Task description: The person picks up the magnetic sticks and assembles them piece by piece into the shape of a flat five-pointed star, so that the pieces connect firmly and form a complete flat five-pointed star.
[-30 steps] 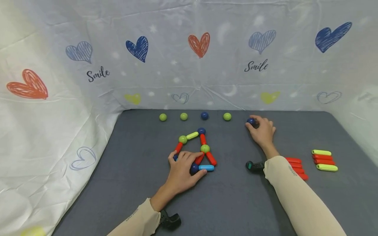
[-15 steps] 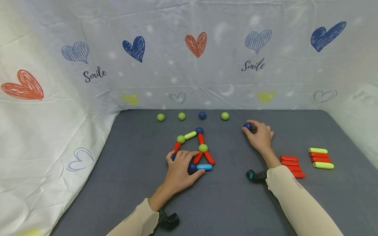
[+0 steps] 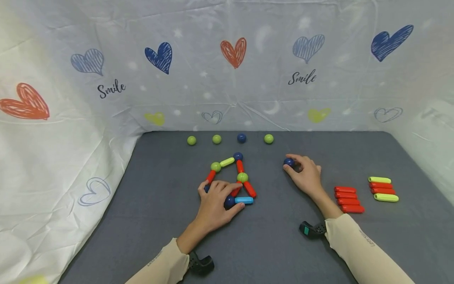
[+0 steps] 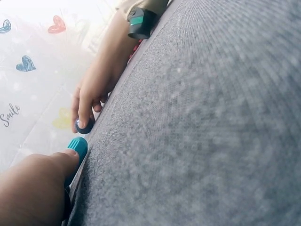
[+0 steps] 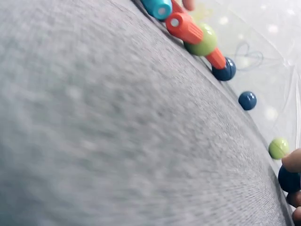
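Observation:
My right hand [image 3: 307, 175] pinches a dark blue ball [image 3: 289, 162] between thumb and fingers, right of the building. That building of magnetic balls and sticks has a blue ball [image 3: 238, 156] on top, green balls [image 3: 215, 167], red sticks [image 3: 250, 189], a yellow stick [image 3: 227, 162] and a light blue stick [image 3: 244, 200]. My left hand [image 3: 216, 203] spans its lower left and steadies it, the thumb along the light blue stick. A lower blue ball [image 3: 229, 202] shows between thumb and index finger; the palm hides other parts. In the right wrist view, pale discs cap the stick ends.
Along the back edge of the grey table [image 3: 269, 244] stand several loose balls: green [image 3: 268, 138] and blue [image 3: 241, 137]. To the right lie a row of red sticks [image 3: 349, 200] and a mixed yellow and red row [image 3: 381, 191]. A printed curtain [image 3: 198, 90] hangs behind.
My right hand has carried the blue ball from the back of the table towards the front and left, nearer the building. The left hand has kept its place on the building.

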A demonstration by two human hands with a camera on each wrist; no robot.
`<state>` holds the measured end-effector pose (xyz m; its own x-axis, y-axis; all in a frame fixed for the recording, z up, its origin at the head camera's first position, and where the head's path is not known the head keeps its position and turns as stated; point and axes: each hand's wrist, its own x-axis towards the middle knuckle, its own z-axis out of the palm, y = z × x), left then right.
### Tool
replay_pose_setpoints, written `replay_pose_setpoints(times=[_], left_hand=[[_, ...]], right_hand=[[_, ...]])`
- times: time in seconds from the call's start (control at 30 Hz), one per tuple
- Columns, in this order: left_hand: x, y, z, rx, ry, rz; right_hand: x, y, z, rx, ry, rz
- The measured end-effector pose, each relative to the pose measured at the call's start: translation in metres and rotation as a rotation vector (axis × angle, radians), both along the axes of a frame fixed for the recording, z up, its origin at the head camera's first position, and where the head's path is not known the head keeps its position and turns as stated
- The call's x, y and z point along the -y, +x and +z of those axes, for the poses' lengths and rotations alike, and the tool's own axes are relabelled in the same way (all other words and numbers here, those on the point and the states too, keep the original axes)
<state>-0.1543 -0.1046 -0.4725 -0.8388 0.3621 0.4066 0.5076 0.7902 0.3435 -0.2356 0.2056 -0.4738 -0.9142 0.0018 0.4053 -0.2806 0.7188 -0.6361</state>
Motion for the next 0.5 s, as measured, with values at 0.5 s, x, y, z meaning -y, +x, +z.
replay_pose_setpoints(times=[0.5], left_hand=[[0.001,0.000,0.000,-0.026,0.014,-0.042]], right_hand=[[0.004,0.012,-0.001,0.036,-0.010,0.149]])
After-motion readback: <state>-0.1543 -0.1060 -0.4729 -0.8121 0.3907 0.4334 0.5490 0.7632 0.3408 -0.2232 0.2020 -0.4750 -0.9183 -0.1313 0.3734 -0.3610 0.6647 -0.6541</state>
